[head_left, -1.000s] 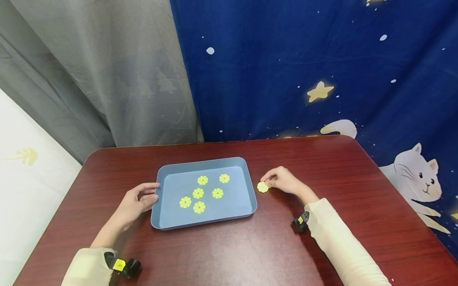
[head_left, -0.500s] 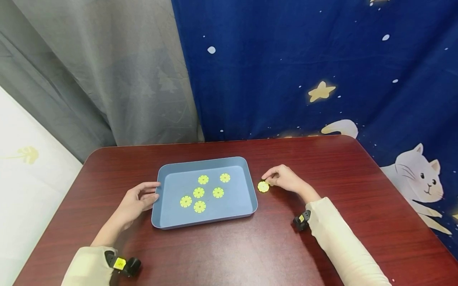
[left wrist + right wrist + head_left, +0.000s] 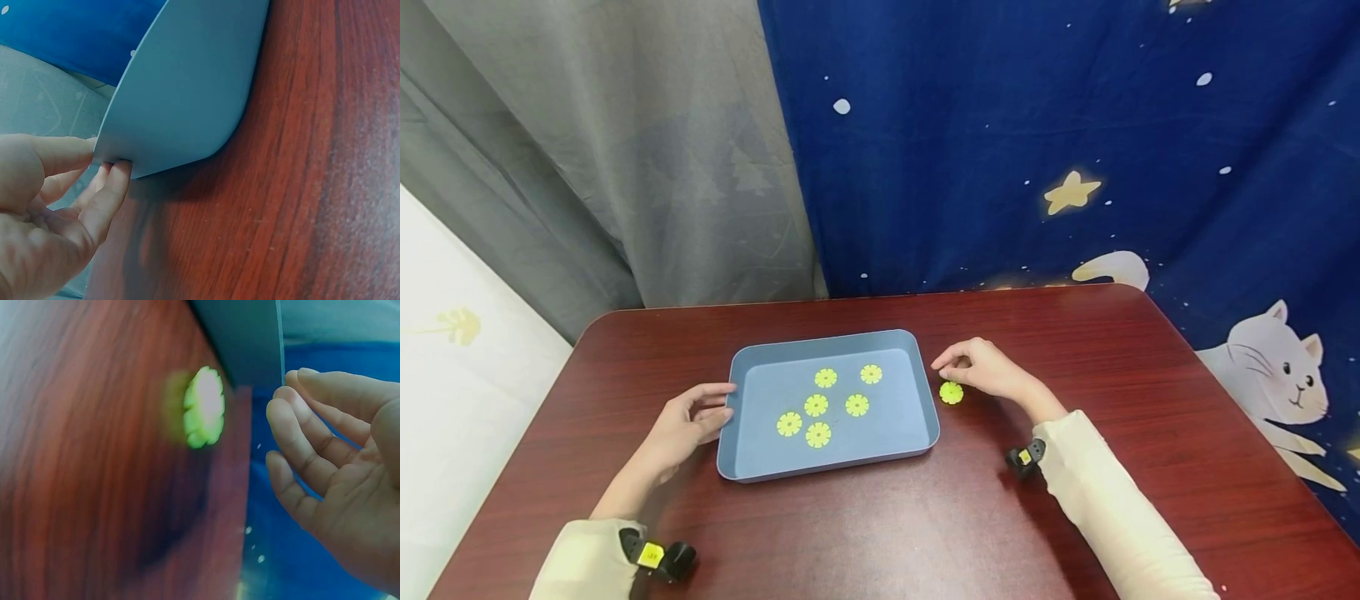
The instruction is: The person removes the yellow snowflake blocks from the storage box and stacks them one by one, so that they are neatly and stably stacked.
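A blue-grey tray [image 3: 760, 462] lies on the table, with several flat yellow-green notched discs [image 3: 857, 405] spread across its floor. My left hand [image 3: 681, 427] touches the tray's left wall with extended fingers, and in the left wrist view its fingertips [image 3: 122, 170] meet the outside of that wall near the rim. Just off the tray's right side is a single notched disc [image 3: 951, 392], blurred in the right wrist view, with a yellowish glow on the wood beside it. Above that disc, my right hand [image 3: 985, 367] has its fingers loosely bent with nothing between them.
The dark red wooden table [image 3: 880, 533] reflects light near the front. Behind it hang a grey curtain [image 3: 700, 167] and a blue curtain [image 3: 962, 167] with stars and a cat. Each wrist carries a small black camera [image 3: 677, 561].
My right hand has let go of the notched disc and moved slightly up and left of it. The disc stays beside the tray. The left hand and tray have not visibly moved.
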The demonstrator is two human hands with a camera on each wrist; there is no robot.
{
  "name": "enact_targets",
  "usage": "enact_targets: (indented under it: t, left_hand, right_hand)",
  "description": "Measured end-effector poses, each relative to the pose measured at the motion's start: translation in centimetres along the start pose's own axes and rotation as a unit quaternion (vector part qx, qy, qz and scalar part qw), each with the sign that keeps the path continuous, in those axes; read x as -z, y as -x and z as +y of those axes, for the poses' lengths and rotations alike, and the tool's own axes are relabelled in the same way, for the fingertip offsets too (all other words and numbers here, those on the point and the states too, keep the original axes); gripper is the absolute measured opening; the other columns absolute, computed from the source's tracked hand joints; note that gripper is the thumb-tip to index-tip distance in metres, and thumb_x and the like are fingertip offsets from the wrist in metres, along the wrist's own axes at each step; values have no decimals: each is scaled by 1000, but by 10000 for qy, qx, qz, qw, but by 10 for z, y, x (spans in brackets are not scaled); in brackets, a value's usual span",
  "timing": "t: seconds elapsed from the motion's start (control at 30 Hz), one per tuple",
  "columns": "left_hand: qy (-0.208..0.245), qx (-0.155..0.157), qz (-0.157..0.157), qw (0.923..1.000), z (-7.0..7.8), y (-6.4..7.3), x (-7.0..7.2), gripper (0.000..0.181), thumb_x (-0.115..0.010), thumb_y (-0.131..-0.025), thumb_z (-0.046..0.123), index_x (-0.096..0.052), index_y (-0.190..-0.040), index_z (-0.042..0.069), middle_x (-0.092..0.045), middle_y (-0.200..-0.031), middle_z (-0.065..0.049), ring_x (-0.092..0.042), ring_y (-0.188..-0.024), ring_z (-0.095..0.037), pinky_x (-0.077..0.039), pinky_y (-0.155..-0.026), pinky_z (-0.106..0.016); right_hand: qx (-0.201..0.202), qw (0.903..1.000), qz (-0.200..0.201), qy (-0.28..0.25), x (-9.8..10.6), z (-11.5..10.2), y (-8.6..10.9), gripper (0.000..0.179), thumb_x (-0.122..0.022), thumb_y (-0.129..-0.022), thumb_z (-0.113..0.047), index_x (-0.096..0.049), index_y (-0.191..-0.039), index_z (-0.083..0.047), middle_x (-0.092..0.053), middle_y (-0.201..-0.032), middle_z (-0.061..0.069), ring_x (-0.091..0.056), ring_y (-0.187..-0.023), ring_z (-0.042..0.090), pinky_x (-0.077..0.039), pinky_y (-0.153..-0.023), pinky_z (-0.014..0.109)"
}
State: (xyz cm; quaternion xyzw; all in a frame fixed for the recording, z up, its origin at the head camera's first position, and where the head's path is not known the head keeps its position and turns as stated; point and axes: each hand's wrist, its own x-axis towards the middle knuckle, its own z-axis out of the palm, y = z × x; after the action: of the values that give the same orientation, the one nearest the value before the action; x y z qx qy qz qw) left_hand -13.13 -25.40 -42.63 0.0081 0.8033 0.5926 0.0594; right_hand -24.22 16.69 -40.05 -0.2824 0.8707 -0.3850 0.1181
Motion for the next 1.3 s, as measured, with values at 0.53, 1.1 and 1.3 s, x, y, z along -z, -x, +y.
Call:
enact_targets:
  t: [0.53, 1.1, 1.3]
  left_hand:
    - [7, 8, 20, 10000, 0, 0, 0, 45, -56, -90, 3, -40, -130, -8, -45, -117, -28, -59, -93, -15, -52, -79, -34]
    - [25, -30, 18, 10000, -3, 0, 1, 45, -56, -90, 3, -40, -131, -7, -45, -117, -28, -59, -94, -15, -52, -79, -34]
    - [15, -31, 24, 10000, -4, 0, 0, 45, -56, -90, 4, -40, -131, -7, -45, -117, -28, -59, -94, -15, -52, -79, -34]
  right_hand:
    - [760, 9950, -555, 334, -14, -41, -23, 18, -63, -85, -8, -68, -101, 0, -67, -89, 5, -61, -75, 10, -51, -67, 23]
    - [817, 9871, -1377, 1, -37, -67, -63, 20, -66, -84, -9, -68, -101, 1, -66, -88, 1, -56, -77, 9, -49, -71, 21]
    - [760, 9830, -1658, -222, -44, -67, -72, 23, -67, -84, -11, -67, -103, 2, -66, -89, 1, -58, -79, 9, -49, -73, 22]
